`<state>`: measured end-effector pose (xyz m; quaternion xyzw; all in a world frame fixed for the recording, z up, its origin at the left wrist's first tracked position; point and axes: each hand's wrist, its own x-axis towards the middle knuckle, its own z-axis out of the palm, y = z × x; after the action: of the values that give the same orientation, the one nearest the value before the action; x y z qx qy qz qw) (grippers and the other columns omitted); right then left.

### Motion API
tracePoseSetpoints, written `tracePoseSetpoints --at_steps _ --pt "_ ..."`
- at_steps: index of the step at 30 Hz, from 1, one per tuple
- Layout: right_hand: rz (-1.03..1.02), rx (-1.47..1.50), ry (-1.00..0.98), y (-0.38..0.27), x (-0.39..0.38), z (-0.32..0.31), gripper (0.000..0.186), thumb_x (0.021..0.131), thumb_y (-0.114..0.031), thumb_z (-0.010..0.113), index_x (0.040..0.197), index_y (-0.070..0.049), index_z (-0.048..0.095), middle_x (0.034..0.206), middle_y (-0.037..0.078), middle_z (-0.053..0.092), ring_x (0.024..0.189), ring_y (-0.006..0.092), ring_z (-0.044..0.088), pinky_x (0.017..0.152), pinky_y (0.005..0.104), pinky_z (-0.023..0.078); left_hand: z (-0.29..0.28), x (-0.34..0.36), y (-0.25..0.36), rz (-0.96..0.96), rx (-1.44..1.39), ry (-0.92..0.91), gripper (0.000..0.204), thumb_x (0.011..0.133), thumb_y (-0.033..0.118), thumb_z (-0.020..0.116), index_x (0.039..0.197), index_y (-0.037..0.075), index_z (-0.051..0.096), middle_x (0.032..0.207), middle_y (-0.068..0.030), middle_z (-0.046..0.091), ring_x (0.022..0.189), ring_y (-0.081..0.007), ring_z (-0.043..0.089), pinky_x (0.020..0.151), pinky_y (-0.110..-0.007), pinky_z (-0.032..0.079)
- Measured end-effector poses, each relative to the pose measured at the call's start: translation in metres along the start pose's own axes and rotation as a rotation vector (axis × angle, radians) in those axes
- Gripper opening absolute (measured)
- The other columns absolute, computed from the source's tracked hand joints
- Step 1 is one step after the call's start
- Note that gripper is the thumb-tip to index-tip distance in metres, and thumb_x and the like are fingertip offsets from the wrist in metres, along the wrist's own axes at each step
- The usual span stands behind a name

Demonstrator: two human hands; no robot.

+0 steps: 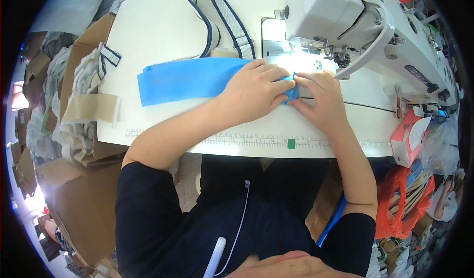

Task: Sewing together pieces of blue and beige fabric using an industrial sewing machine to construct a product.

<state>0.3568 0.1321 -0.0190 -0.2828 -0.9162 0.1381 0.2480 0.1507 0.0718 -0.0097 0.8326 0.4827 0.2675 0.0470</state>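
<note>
1. your own dark top and the white cord point(240, 219) hanging down it fill the near edge, below the table's front rim point(247, 147) with its printed ruler.
2. your left hand point(254, 91) lies flat on the blue fabric strip point(187, 80), fingers curled over its right end and pressing it to the table, just left of the needle of the sewing machine point(355, 16).
3. your right hand point(318, 98) sits just in front of the needle, fingertips pinching the folded end of the strip against your left hand's fingertips.
4. judging by that, the fold looks made and held, but the end is short of the needle; no stitching shows on the strip, so the seam seems yet to be sewn.
5. nearly all the strip trails left of the machine, unfed.
6. behind the strip, a white strap with dark edges point(222, 16) lies looped, left of the machine and untouched.
</note>
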Motion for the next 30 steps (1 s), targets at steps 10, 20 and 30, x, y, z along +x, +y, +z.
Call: tracePoseSetpoints --at_steps 10,20,30 --pt "-0.019 -0.003 0.012 0.003 0.002 -0.001 0.042 0.070 -0.027 0.078 0.106 -0.009 0.065 0.110 0.000 0.064 0.099 0.0189 0.060 0.086 0.0355 0.039 -0.003 -0.004 -0.002 0.027 0.043 -0.051 0.034 0.079 0.020 0.072 0.111 0.013 0.062 0.121 -0.0059 0.061 0.112 -0.0238 0.059 0.104 -0.046 0.042" --pt "-0.037 -0.074 -0.002 0.001 0.001 -0.004 0.042 0.073 -0.029 0.077 0.108 -0.011 0.066 0.111 -0.001 0.064 0.101 0.0182 0.060 0.087 0.0371 0.038 -0.001 -0.003 -0.008 0.083 0.070 -0.055 0.030 0.076 0.012 0.070 0.105 0.012 0.062 0.119 -0.0070 0.062 0.109 -0.0252 0.060 0.103 -0.045 0.043" --pt "0.009 -0.061 -0.021 0.026 0.014 0.005 0.039 0.077 -0.033 0.075 0.109 -0.012 0.067 0.108 -0.002 0.066 0.093 0.0179 0.061 0.090 0.0422 0.038 0.008 0.012 -0.024 0.088 0.097 -0.025 0.024 0.077 0.011 0.070 0.100 0.013 0.064 0.102 -0.0039 0.064 0.100 -0.0240 0.063 0.101 -0.044 0.045"
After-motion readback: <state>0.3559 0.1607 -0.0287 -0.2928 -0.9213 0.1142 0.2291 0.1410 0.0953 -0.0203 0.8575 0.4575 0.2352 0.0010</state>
